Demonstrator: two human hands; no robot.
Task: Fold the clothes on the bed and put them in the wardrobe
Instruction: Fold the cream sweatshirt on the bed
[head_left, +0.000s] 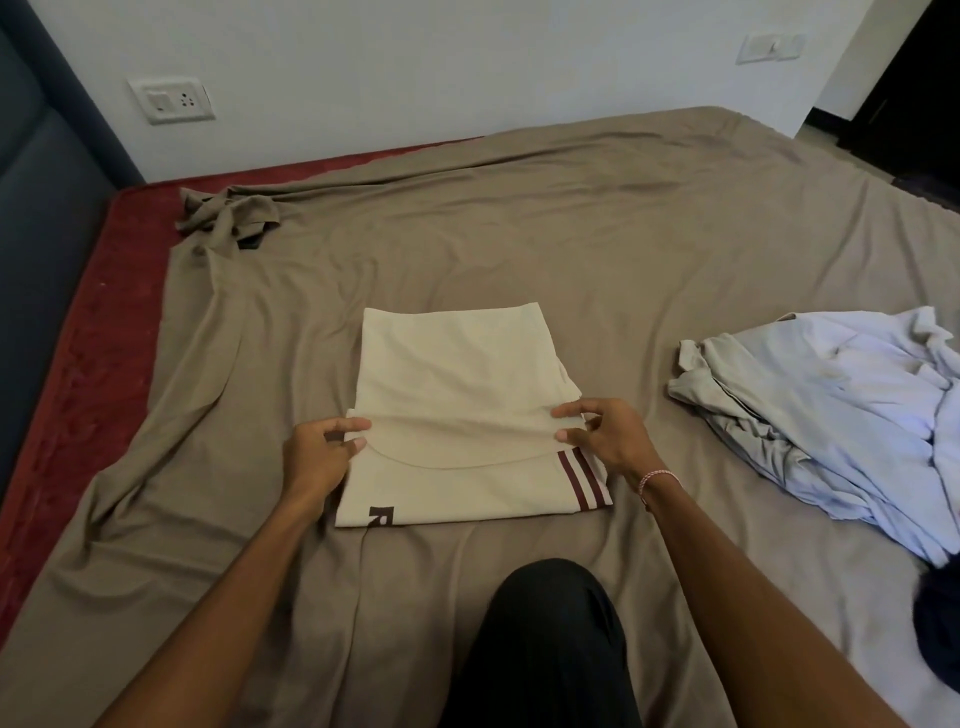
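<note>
Cream shirt (457, 364) lies on bedsheet (623, 234); crumpled pale pile (841, 405), perhaps shirts, sits rightward.

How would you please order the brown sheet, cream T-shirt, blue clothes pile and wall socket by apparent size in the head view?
brown sheet
cream T-shirt and blue clothes pile: alike, pile cropped
wall socket

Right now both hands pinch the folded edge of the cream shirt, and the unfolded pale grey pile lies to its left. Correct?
One slip: the head view shows the pale grey pile to the right of the cream shirt, not the left. The rest holds: the left hand and the right hand both pinch its folded edge.
</note>
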